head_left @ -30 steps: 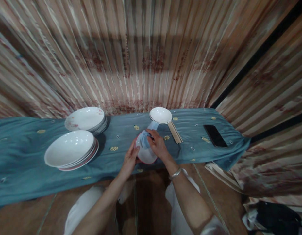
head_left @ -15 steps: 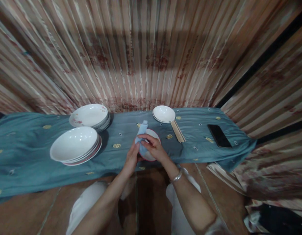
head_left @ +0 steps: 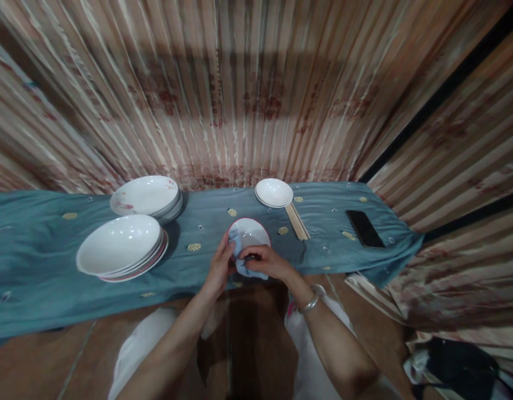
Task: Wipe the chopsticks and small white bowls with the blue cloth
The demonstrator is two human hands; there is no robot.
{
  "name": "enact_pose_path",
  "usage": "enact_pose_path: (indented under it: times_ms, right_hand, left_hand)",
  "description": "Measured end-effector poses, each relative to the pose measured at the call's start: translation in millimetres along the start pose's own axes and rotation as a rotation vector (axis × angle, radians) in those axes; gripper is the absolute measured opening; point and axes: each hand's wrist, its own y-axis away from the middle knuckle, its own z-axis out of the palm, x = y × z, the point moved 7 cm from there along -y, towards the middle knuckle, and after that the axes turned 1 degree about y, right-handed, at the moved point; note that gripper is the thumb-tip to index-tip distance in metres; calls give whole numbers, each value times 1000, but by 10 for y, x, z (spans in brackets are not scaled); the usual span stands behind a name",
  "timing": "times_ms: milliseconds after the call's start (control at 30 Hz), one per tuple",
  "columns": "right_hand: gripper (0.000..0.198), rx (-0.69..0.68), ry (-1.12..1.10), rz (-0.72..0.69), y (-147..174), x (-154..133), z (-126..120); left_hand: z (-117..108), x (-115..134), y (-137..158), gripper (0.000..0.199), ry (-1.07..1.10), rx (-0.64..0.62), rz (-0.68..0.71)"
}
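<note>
A white bowl with a red rim (head_left: 256,232) is held over the near edge of the cloth-covered table. My left hand (head_left: 220,262) grips its left side, with the fingers partly hidden beneath it. A light blue cloth (head_left: 235,240) lies over the bowl's left and near sides. My right hand (head_left: 267,261) is closed on this cloth, pressing it at the near part of the bowl. Far of the bowl stand small white bowls (head_left: 274,191), stacked, with wooden chopsticks (head_left: 297,222) lying beside them.
Stacked large white bowls (head_left: 119,244) and flower-patterned plates (head_left: 146,194) stand at the left on the teal tablecloth (head_left: 44,266). A black phone (head_left: 365,228) lies at the right. Pleated curtains (head_left: 256,100) hang behind the table. A dark bag-like object (head_left: 460,364) sits at lower right.
My right hand has moved down toward me with the cloth, uncovering the bowl's far inside. The cloth's end no longer sticks out past the far rim. The view has shifted slightly right.
</note>
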Motion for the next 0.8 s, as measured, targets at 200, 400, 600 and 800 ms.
enact_pose_path:
  times_ms: [200, 400, 600, 800]
  right_hand:
    - [26, 65, 403, 49, 143, 108, -187]
    - [27, 204, 714, 11, 195, 100, -343]
    - [34, 369, 846, -43, 114, 100, -422]
    - [38, 486, 816, -181, -29, 110, -420]
  left_hand:
    - [21, 33, 21, 72, -22, -28, 19]
    - [0, 32, -1, 66, -36, 6, 22]
    - [-4, 24, -12, 63, -44, 10, 35]
    - [-3, 13, -22, 64, -30, -6, 45]
